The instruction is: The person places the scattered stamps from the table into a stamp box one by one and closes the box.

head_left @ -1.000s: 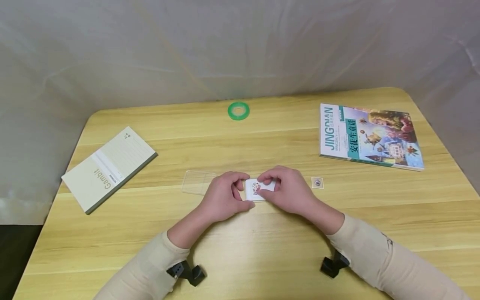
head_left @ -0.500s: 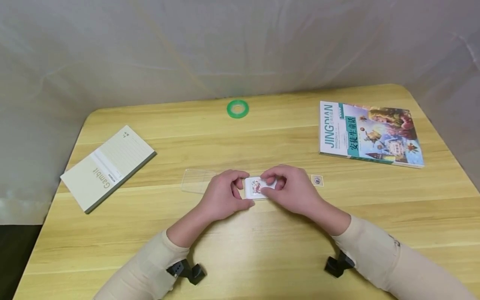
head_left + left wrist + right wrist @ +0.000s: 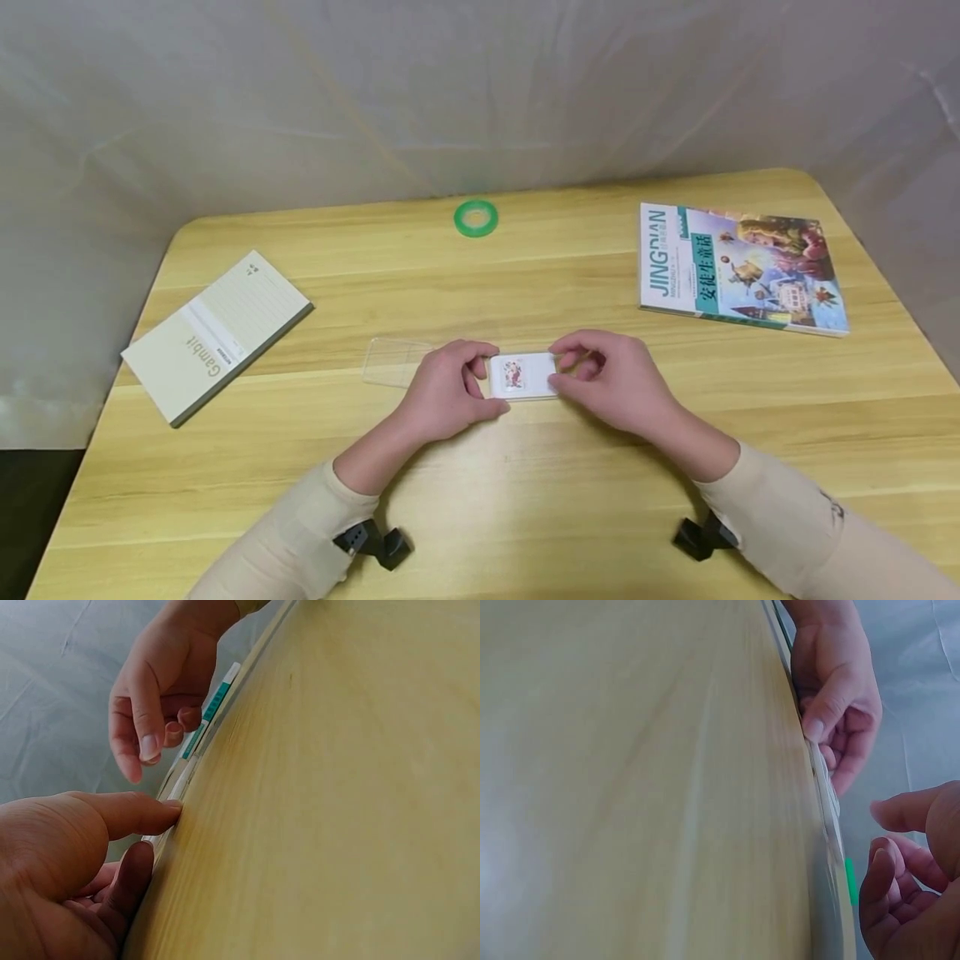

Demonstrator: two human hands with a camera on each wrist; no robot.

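A flat white rectangular piece with rounded corners (image 3: 538, 379), like a card or a thin stack of cards, lies on the table before me. A small square sticker (image 3: 513, 375) with a red figure is on its left half. My left hand (image 3: 448, 392) grips its left end between thumb and fingers. Near the right end is my right hand (image 3: 618, 379), its thumb and fingers loosely bent and spread. Both wrist views show this hand raised apart from the piece, holding nothing. A clear plastic case (image 3: 386, 362) lies partly behind my left hand.
A Gambit notebook (image 3: 217, 337) lies at the left. A roll of green tape (image 3: 476, 218) rests near the back edge, and a colourful book (image 3: 742, 271) is at the back right. Grey cloth (image 3: 450, 100) hangs behind the table.
My right hand has moved right, off the sticker, and its fingers have parted. The sticker now shows fully. A small square picture at the right is now hidden by that hand. My left hand has stayed still.
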